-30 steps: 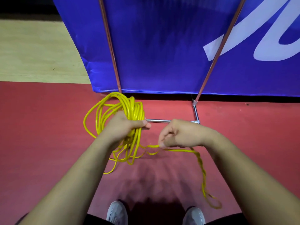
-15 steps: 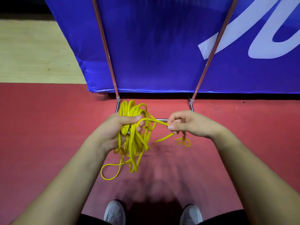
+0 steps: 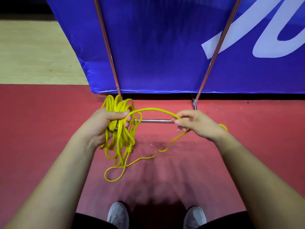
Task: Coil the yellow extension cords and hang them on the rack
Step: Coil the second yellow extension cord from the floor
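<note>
A bundle of yellow extension cord [image 3: 121, 129] hangs in several loops from my left hand [image 3: 105, 124], whose fingers and thumb curl round its upper part. From there one strand arches to the right into my right hand [image 3: 196, 123], which pinches it between thumb and fingers. Below that hand the strand drops and runs back left to a loose loop [image 3: 113, 174] over the red floor. A short bit of cord shows behind my right wrist. The metal rack's base bar [image 3: 155, 120] lies just beyond both hands, with its two slanted poles [image 3: 107, 47] rising upward.
A blue banner [image 3: 156, 47] with white lettering stands right behind the rack. Red floor [image 3: 41, 129] spreads around me, with pale wooden floor [image 3: 33, 52] at the far left. My two grey shoes [image 3: 118, 215] are at the bottom edge.
My right hand has moved right and a little up, drawing the strand into a longer arch. The trailing cord has shifted from the right side to hang below the bundle.
</note>
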The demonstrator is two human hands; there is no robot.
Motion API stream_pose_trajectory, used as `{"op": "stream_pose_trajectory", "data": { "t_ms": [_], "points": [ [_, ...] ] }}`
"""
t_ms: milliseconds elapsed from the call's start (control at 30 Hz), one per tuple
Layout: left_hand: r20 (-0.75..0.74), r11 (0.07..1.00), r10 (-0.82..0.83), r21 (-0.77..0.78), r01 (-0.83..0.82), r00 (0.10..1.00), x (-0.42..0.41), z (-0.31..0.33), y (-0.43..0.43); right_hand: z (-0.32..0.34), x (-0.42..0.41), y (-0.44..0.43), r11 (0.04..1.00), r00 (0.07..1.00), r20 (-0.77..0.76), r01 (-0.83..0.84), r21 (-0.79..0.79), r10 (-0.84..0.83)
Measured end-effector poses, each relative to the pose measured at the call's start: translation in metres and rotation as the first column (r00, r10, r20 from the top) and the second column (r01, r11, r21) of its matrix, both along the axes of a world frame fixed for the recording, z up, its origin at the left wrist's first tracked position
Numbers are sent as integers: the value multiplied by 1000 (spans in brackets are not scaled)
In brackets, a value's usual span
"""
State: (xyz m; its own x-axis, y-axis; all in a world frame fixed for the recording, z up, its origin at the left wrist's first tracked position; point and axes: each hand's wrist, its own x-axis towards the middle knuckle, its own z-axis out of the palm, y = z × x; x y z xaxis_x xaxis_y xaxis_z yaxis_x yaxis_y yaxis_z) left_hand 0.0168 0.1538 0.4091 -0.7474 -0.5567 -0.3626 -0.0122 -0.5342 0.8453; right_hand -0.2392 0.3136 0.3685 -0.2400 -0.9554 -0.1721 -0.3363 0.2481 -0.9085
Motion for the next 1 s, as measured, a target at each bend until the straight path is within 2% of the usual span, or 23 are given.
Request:
{"op": "stream_pose_trajectory", "data": {
  "t_ms": [100,167,233,300,400,500,567,667,800,867,933,1000],
  "points": [
    [8,996,-56,76,55,998,7,-2,-6,7,6,-5,981,978,190,113,-158,-82],
    [44,986,-147,82,143,988,13,-2,-3,10,9,-9,979,972,222,115,-170,-76],
    [65,976,-201,95,195,977,14,-2,3,15,13,-12,988,983,172,88,-129,-65],
    [21,961,-222,176,215,975,11,-3,7,22,16,-13,995,994,113,22,-95,-12],
    [-52,923,-263,276,266,964,2,-4,16,39,30,-15,989,991,-61,-125,-79,120],
    [4,930,-314,201,307,949,-7,-6,31,52,55,-19,966,959,-167,-245,-85,229],
    [26,949,-280,158,273,960,-11,-7,34,55,65,-21,952,941,-175,-302,-51,289],
    [-88,948,-251,178,263,964,-12,-7,29,51,59,-19,960,940,-197,-279,27,278],
    [-61,968,-216,116,222,974,-12,-5,26,35,41,-17,959,941,-204,-242,149,269],
    [-56,973,-182,136,188,982,-11,-4,25,26,32,-16,951,918,-277,-231,207,283],
    [-113,968,-140,194,160,984,-5,-1,19,13,16,-11,939,872,-388,-195,284,298],
    [-180,967,-70,229,111,981,4,2,10,0,-1,-2,935,868,-413,-140,327,275]
  ]
}}
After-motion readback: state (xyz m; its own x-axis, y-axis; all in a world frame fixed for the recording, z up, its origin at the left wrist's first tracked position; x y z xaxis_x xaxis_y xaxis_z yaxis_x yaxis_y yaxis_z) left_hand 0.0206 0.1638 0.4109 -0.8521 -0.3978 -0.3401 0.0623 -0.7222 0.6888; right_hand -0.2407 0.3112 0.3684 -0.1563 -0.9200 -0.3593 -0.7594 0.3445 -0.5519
